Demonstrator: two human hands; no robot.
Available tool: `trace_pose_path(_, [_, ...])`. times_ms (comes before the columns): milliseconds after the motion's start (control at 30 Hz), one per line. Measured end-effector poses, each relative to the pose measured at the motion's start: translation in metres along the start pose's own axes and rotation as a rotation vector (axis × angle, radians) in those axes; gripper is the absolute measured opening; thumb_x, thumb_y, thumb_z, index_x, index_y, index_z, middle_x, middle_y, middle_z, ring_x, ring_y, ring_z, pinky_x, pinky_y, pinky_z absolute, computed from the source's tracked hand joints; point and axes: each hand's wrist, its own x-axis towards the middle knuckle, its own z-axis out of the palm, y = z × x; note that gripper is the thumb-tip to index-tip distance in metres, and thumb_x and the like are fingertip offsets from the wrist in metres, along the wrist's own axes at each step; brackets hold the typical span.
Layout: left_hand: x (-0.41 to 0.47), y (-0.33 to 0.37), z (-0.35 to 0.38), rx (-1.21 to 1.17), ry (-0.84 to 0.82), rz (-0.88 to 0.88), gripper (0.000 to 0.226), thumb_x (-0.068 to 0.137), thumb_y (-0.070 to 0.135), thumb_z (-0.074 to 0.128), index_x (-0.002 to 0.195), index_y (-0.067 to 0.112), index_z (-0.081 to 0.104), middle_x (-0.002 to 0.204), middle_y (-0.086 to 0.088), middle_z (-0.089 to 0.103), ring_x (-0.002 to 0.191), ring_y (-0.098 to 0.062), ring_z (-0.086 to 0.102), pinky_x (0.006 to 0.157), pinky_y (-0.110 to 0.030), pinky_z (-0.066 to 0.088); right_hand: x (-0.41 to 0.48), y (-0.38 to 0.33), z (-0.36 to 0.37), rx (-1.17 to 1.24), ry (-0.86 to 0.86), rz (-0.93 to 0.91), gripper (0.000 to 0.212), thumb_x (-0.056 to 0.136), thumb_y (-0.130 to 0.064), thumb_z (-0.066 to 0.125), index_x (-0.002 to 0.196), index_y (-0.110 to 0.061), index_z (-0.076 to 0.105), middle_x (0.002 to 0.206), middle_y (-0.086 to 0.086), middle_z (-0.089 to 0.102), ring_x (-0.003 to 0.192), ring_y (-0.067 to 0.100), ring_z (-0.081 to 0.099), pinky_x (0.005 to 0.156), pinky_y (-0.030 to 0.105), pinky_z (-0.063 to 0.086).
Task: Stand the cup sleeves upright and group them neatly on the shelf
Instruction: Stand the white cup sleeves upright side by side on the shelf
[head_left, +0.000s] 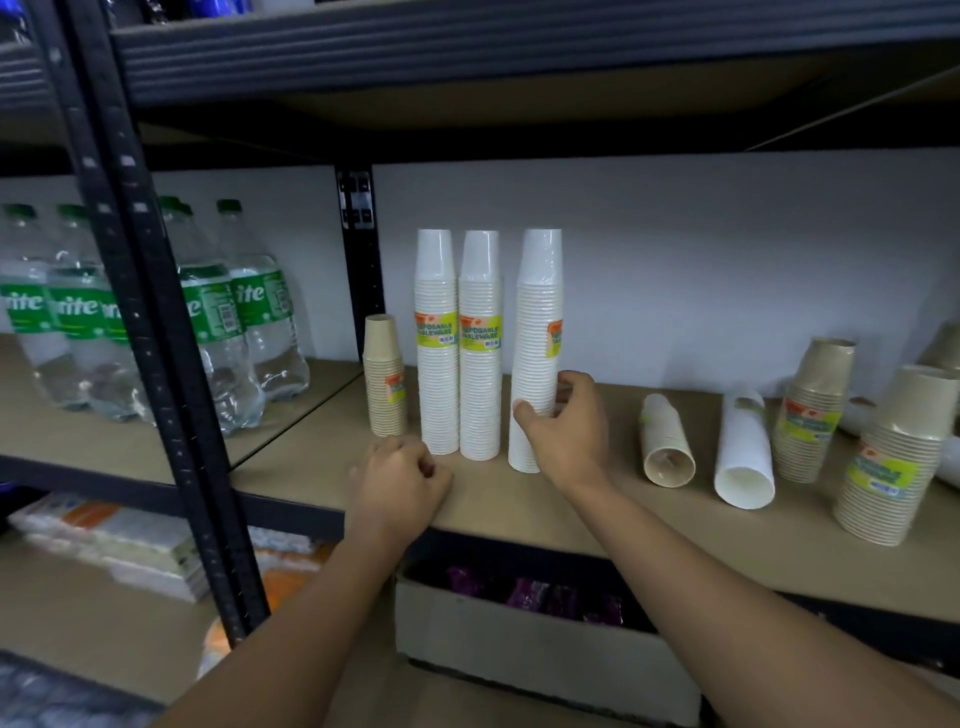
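Your right hand (563, 415) is clamped around the lower part of the third tall white paper-cup sleeve in clear wrap (537, 353), thumb on its left side and fingers on its right. The sleeve stands on the brown board shelf (519, 514), towards the left end and nearer the front edge than its neighbours. It leans slightly left at the top and stands apart from the two tall white wrapped sleeves with yellow-green labels (460, 343), which are upright and touching each other. A short tan paper-cup sleeve (384, 376) stands just beside them at the left end, next to the black metal post (363, 260). Your left hand (400, 480) is curled closed on the shelf's front edge, holding nothing. To finish this step well, keep the grip low, slide the base back and left until it meets the second sleeve, then true the top. The wrap looks slick, so push rather than lift. Bring the left hand up to steady the pair while you close the gap. Further right, a tan sleeve (667, 441) and a white sleeve (743, 452) lie on their sides. Two tan stacks (815, 410) near the right end tilt, possibly against something out of view.
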Motion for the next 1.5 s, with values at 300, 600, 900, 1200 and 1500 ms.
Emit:
trace_pose_path(300, [0.001, -0.001, 0.008, 0.075, 0.036, -0.002, 0.025, 0.075, 0.037, 0.061, 0.060, 0.027, 0.044, 0.078, 0.009, 0.051, 0.085, -0.018, 0.046, 0.074, -0.034, 0.038, -0.013, 0.021, 0.010, 0.086, -0.007, 0.026, 0.055, 0.077, -0.026, 0.076, 0.125, -0.017, 0.052, 0.119, -0.003, 0.057, 0.105, 0.011, 0.059, 0.091, 0.034, 0.051])
trace_pose_path(600, [-0.001, -0.001, 0.008, 0.100, 0.035, -0.030, 0.019, 0.078, 0.039, 0.059, 0.066, 0.027, 0.051, 0.086, 0.008, 0.057, 0.088, -0.019, 0.048, 0.075, -0.035, 0.038, -0.012, 0.027, 0.011, 0.104, -0.115, 0.082, 0.061, 0.080, -0.022, 0.076, 0.133, -0.017, 0.043, 0.122, -0.006, 0.058, 0.110, 0.011, 0.058, 0.097, 0.035, 0.049])
trace_pose_path(900, [-0.003, 0.000, 0.006, 0.106, 0.029, -0.034, 0.017, 0.080, 0.039, 0.059, 0.069, 0.027, 0.054, 0.088, 0.007, 0.059, 0.087, -0.019, 0.047, 0.075, -0.034, 0.037, -0.012, 0.029, 0.012, 0.080, -0.161, 0.095, 0.059, 0.081, -0.016, 0.072, 0.133, -0.020, 0.044, 0.120, -0.006, 0.058, 0.107, 0.012, 0.059, 0.097, 0.040, 0.049])
trace_pose_path(1200, [-0.002, 0.000, 0.005, 0.091, 0.021, -0.033, 0.015, 0.079, 0.037, 0.061, 0.071, 0.026, 0.058, 0.088, 0.008, 0.058, 0.089, -0.020, 0.049, 0.078, -0.035, 0.041, -0.010, 0.032, 0.013, 0.082, -0.195, 0.112, 0.061, 0.080, -0.013, 0.069, 0.135, -0.021, 0.043, 0.120, -0.008, 0.056, 0.108, 0.014, 0.060, 0.098, 0.041, 0.049])
trace_pose_path(1500, [-0.003, 0.000, 0.005, 0.084, 0.028, -0.031, 0.016, 0.079, 0.038, 0.061, 0.068, 0.028, 0.055, 0.087, 0.007, 0.058, 0.086, -0.019, 0.048, 0.075, -0.034, 0.039, -0.009, 0.034, 0.015, 0.057, -0.164, 0.095, 0.058, 0.079, -0.016, 0.074, 0.129, -0.020, 0.045, 0.125, -0.003, 0.058, 0.111, 0.014, 0.058, 0.099, 0.041, 0.049])
